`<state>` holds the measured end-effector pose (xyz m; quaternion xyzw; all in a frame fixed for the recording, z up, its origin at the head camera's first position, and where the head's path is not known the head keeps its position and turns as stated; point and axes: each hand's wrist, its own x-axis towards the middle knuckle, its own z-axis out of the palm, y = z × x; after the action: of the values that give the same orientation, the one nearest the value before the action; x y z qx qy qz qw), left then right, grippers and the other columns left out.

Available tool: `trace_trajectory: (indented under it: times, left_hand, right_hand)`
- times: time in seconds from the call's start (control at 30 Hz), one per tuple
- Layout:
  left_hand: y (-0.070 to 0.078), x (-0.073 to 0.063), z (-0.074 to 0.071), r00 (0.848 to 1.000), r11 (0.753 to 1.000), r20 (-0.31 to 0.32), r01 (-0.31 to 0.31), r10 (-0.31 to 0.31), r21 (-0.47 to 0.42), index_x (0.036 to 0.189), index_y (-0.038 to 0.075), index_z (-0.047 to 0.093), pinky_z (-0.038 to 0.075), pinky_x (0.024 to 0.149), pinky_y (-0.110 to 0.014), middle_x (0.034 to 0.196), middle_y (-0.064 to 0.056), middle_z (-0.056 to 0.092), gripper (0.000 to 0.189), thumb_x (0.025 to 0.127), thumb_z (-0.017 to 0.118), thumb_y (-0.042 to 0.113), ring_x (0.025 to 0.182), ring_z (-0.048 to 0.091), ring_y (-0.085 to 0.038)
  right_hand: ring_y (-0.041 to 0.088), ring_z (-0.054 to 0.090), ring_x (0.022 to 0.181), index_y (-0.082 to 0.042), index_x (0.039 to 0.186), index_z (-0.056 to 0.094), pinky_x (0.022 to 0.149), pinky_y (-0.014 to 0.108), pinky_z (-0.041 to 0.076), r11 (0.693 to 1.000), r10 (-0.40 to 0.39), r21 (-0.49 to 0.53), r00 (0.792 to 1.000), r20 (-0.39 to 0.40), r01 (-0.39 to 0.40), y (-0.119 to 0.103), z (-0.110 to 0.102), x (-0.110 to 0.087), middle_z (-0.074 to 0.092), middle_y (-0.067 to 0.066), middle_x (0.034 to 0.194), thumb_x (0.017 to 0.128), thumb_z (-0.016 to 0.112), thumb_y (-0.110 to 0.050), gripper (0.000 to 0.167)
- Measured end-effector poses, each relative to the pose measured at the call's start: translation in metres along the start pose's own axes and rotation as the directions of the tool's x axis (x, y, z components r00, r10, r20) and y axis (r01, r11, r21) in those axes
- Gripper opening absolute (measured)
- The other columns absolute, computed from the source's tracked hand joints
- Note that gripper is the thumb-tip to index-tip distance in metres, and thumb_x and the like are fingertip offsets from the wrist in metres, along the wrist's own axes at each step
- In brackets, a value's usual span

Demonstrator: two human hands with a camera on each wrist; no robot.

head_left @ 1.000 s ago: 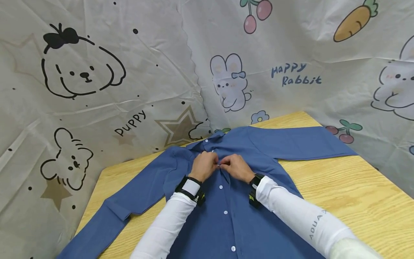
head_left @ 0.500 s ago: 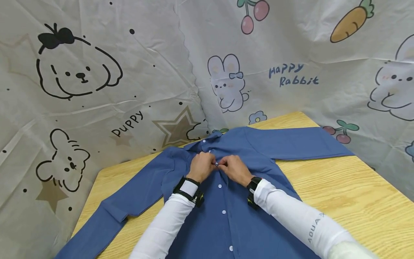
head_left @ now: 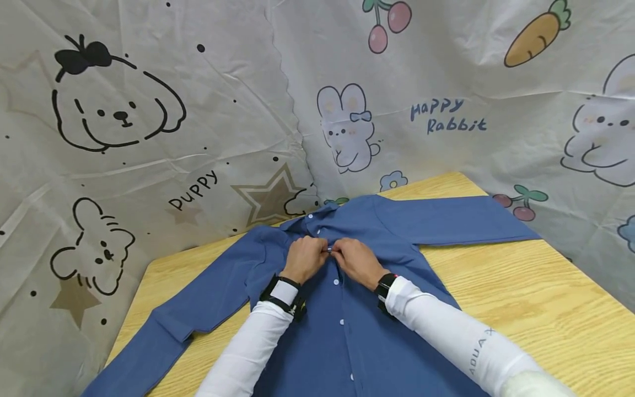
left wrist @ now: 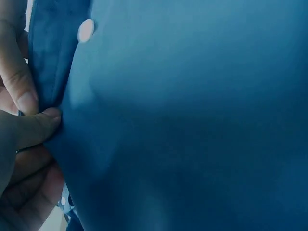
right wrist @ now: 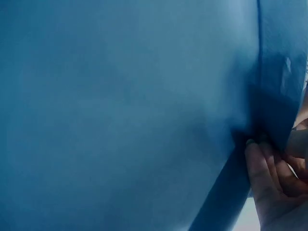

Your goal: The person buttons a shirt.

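Note:
A blue long-sleeved button-up shirt [head_left: 312,342] lies front up with its sleeves spread. At the upper chest both hands meet over the front opening, fingertips almost together. My left hand [head_left: 303,260] pinches the placket edge between thumb and curled fingers; the left wrist view shows its thumb [left wrist: 48,118] pressed on the cloth. From the other side my right hand [head_left: 358,262] pinches the edge, and its fingers [right wrist: 262,168] show under the fabric fold in the right wrist view. A small white button [head_left: 329,250] shows between the fingertips. Below them is another white button [head_left: 336,282].
The shirt lies on a wood-grain table [head_left: 516,286]. Its collar [head_left: 322,209] is near the back edge, with a button [head_left: 310,216] beside it. One sleeve [head_left: 461,219] stretches right, the other [head_left: 168,331] toward the front left. A printed curtain [head_left: 218,99] hangs behind.
The right hand has rolled so its knuckles are higher, and the fingertips have drawn closer together. Both hands keep their pinch on the placket. The head view has shifted slightly.

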<state>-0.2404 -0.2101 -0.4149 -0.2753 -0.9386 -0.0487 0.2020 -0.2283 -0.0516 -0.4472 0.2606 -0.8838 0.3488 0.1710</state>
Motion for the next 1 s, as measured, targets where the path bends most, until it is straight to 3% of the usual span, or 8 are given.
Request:
trace_trajectory:
  times: [0.2,0.43,0.67,0.83,1.0]
  left_hand:
    - [-0.002,-0.005,-0.002,1.000,0.999,-0.004,-0.017,0.017,-0.047,0.064,0.014,0.065,0.049,0.055,-0.039,0.063,-0.001,0.063,0.017,0.077,0.076,0.011,0.059,0.062,-0.022]
    - [0.001,-0.009,-0.005,0.998,0.999,-0.044,-0.043,0.042,-0.031,0.072,0.012,0.070,0.050,0.055,-0.039,0.069,-0.004,0.068,0.009,0.081,0.074,0.012,0.060,0.064,-0.025]
    - [-0.001,-0.008,-0.010,0.996,0.997,-0.082,-0.049,0.044,-0.066,0.073,0.013,0.071,0.049,0.053,-0.037,0.065,0.000,0.065,0.008,0.080,0.074,0.011,0.056,0.062,-0.020]
    - [-0.003,-0.010,-0.010,0.996,1.000,-0.092,-0.004,0.003,-0.016,0.073,0.017,0.073,0.049,0.050,-0.039,0.068,0.002,0.066,0.007,0.079,0.075,0.013,0.058,0.062,-0.020]
    - [-0.003,-0.013,-0.009,0.993,0.998,-0.105,0.052,-0.049,0.029,0.080,0.019,0.074,0.048,0.050,-0.040,0.077,0.003,0.066,0.006,0.077,0.078,0.019,0.061,0.063,-0.021]
  right_hand:
    - [0.020,0.063,0.076,-0.007,0.086,0.070,0.069,0.036,0.050,1.000,0.011,-0.019,1.000,0.027,-0.011,-0.002,-0.001,0.003,0.066,0.004,0.083,0.091,0.065,-0.010,0.008]
    - [0.013,0.057,0.062,-0.011,0.080,0.068,0.058,0.031,0.047,0.995,0.101,-0.015,0.995,-0.015,-0.101,-0.009,0.000,0.007,0.064,0.000,0.075,0.090,0.064,-0.010,0.011]
    - [0.010,0.050,0.058,-0.014,0.074,0.062,0.055,0.030,0.042,0.997,0.081,0.001,0.996,-0.028,-0.081,-0.008,-0.005,0.008,0.054,-0.003,0.070,0.088,0.066,-0.014,0.014]
    - [0.008,0.055,0.065,-0.012,0.085,0.071,0.062,0.028,0.046,0.995,0.077,0.059,0.996,0.054,-0.080,-0.004,-0.007,0.005,0.061,-0.003,0.078,0.091,0.066,-0.014,0.008]
    - [0.007,0.055,0.066,-0.008,0.095,0.073,0.062,0.028,0.046,0.987,0.076,0.129,0.989,0.129,-0.093,-0.001,-0.008,0.001,0.063,-0.003,0.081,0.094,0.060,-0.015,0.014]
